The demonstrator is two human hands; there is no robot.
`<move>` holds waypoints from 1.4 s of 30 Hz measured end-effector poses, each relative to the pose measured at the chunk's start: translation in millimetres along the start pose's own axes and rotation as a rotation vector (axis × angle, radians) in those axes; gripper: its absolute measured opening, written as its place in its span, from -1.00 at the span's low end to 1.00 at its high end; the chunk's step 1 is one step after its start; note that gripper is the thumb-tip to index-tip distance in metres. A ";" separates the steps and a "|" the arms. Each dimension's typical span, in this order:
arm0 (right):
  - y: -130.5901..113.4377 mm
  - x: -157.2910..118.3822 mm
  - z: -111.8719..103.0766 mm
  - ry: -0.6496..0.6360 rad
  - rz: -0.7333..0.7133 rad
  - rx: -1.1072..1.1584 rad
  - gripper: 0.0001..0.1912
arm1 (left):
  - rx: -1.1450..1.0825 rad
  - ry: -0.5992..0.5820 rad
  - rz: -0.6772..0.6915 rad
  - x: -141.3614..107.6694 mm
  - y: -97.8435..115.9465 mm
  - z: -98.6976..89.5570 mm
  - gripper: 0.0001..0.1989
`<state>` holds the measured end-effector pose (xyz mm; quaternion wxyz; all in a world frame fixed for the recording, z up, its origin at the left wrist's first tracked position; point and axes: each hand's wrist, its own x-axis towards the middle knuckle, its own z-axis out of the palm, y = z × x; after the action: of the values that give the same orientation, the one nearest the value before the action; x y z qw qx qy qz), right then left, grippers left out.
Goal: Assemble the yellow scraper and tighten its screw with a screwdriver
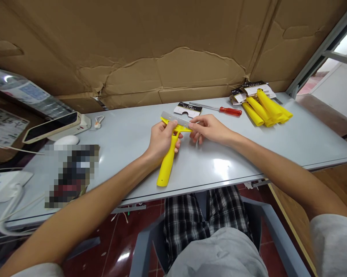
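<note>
A scraper (166, 165) with a yellow handle and a flat metal blade lies diagonally in front of me, blade end away from me. My left hand (161, 140) is closed around its neck, with the thumb pressed on the blade. At the blade's right end, the thumb and fingers of my right hand (209, 129) pinch the corner; its other fingers curl beneath. Just behind the blade is a black-and-white card (187, 109) with a notch. A screwdriver (230, 111) with a red handle lies to the right of the card.
Several yellow-handled scrapers with cards (265, 109) are piled at the back right of the table (127, 154). On the left are a phone (50, 127) on a stand, a white mouse (66, 141), a cable (98, 122) and a pixelated item (72, 177). Cardboard (161, 50) stands along the back.
</note>
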<state>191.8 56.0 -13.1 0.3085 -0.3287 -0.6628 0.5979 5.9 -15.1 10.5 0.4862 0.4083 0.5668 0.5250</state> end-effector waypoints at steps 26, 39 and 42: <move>-7.9 -4.6 7.4 0.042 0.041 -0.012 -0.61 | 0.038 0.019 -0.010 8.4 -6.1 -5.0 -0.73; -8.0 -3.4 6.0 0.046 0.007 -0.007 -0.68 | 0.114 -0.002 -0.019 -1.0 -1.0 1.4 -0.72; -7.8 -3.9 7.1 0.048 0.013 -0.033 -0.68 | 0.114 -0.001 -0.014 -3.0 -0.5 2.7 -0.71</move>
<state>187.9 48.1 -6.0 0.3149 -0.3524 -0.6627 0.5809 9.1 -17.6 10.5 0.4661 0.4315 0.5984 0.4883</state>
